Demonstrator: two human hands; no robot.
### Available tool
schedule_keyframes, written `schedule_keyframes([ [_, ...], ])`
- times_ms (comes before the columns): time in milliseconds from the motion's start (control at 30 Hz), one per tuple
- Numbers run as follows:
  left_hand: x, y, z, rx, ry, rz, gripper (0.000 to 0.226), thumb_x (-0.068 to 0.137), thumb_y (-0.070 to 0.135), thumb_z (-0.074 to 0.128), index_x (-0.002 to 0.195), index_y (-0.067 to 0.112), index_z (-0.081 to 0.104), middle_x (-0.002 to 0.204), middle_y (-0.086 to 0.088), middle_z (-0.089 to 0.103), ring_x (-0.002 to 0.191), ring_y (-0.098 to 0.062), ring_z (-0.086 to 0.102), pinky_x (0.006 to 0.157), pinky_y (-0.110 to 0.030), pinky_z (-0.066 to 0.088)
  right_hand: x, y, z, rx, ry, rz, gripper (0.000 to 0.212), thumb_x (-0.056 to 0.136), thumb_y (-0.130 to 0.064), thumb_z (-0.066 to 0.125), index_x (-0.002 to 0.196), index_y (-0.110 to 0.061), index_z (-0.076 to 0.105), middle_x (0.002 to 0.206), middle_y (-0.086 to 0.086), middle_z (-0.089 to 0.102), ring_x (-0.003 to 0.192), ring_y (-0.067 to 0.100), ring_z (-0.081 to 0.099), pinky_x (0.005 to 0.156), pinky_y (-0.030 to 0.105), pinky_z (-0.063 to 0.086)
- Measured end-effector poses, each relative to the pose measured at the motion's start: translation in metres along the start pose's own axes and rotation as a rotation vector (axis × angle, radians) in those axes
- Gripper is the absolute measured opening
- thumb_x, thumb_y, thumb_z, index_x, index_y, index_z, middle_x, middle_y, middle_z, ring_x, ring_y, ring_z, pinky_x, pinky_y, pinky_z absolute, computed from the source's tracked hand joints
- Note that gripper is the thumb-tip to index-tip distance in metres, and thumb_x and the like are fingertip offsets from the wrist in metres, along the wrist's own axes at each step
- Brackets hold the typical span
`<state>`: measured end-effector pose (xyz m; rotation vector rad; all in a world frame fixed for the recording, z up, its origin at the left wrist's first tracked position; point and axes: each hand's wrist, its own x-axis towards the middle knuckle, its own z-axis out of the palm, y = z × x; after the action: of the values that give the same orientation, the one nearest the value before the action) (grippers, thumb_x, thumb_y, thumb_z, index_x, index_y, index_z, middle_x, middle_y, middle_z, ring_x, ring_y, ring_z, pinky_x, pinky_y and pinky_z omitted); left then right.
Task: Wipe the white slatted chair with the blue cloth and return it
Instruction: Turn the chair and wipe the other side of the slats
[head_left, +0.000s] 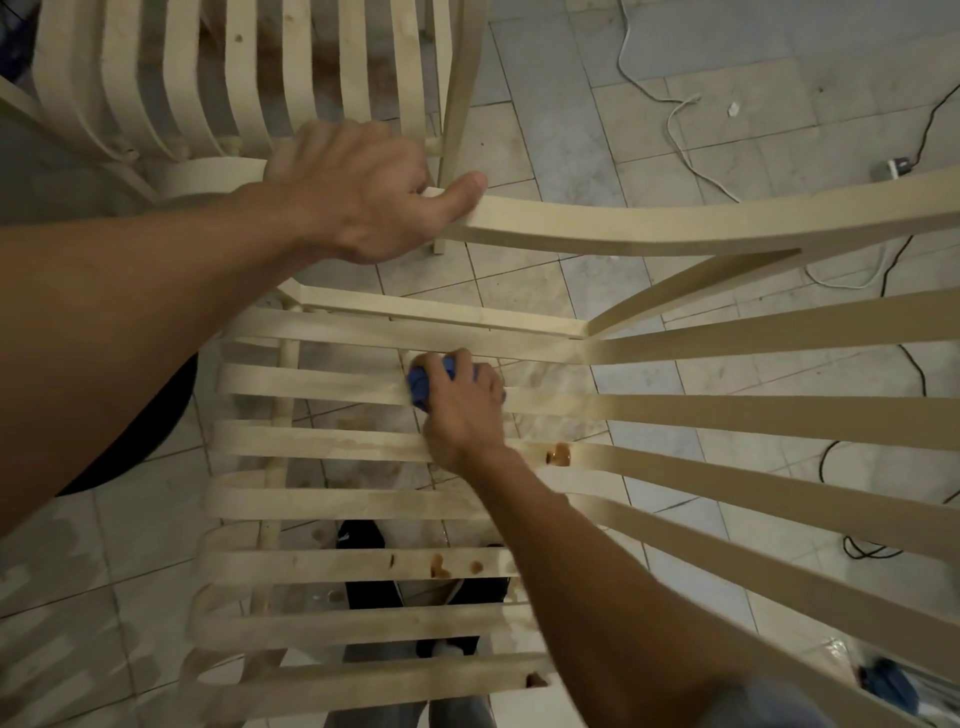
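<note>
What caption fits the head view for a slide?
Right hand presses a blue cloth on a seat slat of the white slatted chair while the left hand grips its armrest.

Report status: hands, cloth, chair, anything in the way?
Left hand grips chair armrest. Right hand holds blue cloth on a seat slat. Brown stains on nearer slats not yet wiped. Nothing in the way.

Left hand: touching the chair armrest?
Touching. Head view shows the left hand wrapped around the near end of the armrest, no gap between them.
</note>
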<state>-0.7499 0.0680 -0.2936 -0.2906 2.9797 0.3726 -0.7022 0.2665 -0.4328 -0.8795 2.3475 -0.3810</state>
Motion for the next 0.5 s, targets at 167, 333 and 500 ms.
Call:
schedule_keyframes([
  [167,-0.001,0.0,0.0,-0.002,-0.013,0.009,0.091,0.087,0.079,0.004,0.057,0.013,0.06,0.044,0.001,0.034,0.039,-0.018,0.034,0.049,-0.024,0.026,-0.003,-0.004,0.005,0.019,0.07,-0.058,0.055,0.077,-0.002,0.056,0.124,-0.027,0.043,0.131,0.009,0.037,0.114,0.033,0.036,0.103,0.043,0.029],
  [333,-0.001,0.0,-0.002,-0.003,-0.02,0.011,0.09,0.088,0.079,0.006,0.058,0.014,0.061,0.045,0.001,0.036,0.04,-0.018,0.036,0.05,-0.024,0.026,-0.017,0.064,-0.027,-0.127,0.033,0.072,0.057,0.078,-0.007,0.06,0.127,-0.028,0.04,0.135,0.01,0.039,0.123,0.034,0.038,0.114,0.05,0.023],
  [500,-0.003,0.001,-0.003,0.012,-0.019,0.005,0.091,0.09,0.077,0.007,0.061,0.012,0.064,0.044,0.002,0.034,0.04,-0.018,0.035,0.05,-0.025,0.022,-0.019,0.115,-0.062,-0.456,-0.164,0.094,0.061,0.085,-0.023,0.061,0.135,-0.027,0.026,0.136,0.01,0.037,0.113,0.035,0.047,0.1,0.045,0.038],
])
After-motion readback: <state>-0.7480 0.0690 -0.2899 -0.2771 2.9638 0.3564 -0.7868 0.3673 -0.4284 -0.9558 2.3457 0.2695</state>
